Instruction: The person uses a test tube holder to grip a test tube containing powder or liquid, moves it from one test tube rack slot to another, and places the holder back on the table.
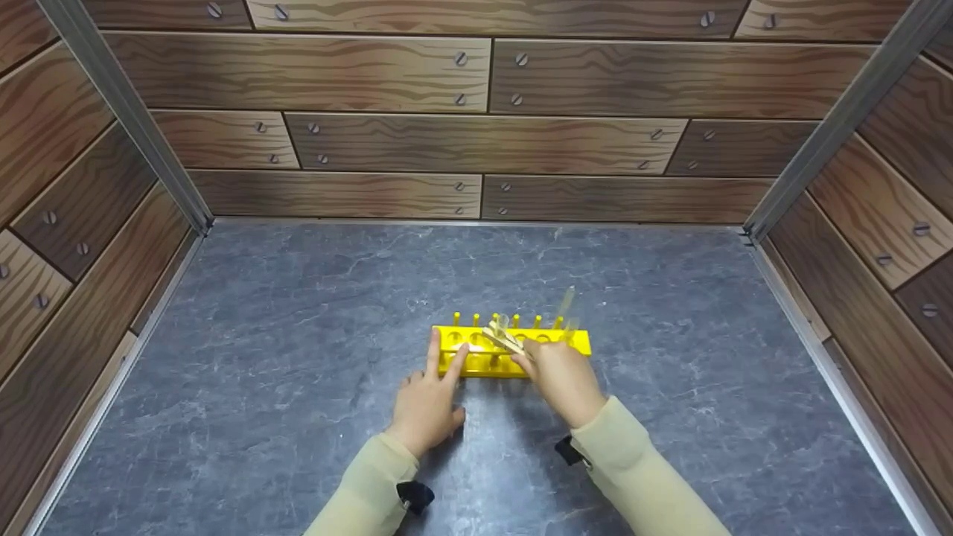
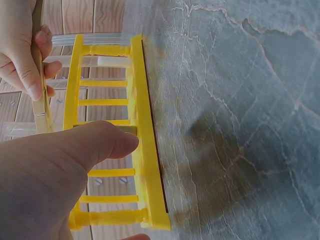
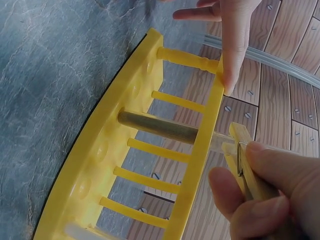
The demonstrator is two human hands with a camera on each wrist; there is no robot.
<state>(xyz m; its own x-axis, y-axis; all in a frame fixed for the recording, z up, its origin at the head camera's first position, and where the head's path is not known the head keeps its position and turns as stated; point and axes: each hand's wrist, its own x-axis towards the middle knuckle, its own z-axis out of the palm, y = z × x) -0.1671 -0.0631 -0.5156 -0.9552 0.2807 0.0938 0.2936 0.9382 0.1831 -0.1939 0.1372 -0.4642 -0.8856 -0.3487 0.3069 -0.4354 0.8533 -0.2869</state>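
A yellow test tube rack (image 1: pixel 584 348) stands on the grey marbled surface. My left hand (image 1: pixel 426 409) has two extended fingers on the rack's upper plate near its left end. In my right hand (image 1: pixel 562 376) is a wooden test tube clamp (image 3: pixel 240 134), gripped between thumb and fingers. The clamp's jaws are at the upper part of a clear test tube that stands in a middle hole. Dark brownish contents (image 3: pixel 157 126) fill this tube's lower part. Its foot meets the rack's base. At the rack's right end stands another tube with whitish contents (image 2: pixel 114 61).
A clear tube (image 1: pixel 568 300) rises at the rack's back right, over one of the drying pegs (image 1: pixel 456 318). Wood-patterned panels (image 1: pixel 335 193) wall the work surface (image 1: pixel 298 313) at the back and both sides, with metal strips along the corners.
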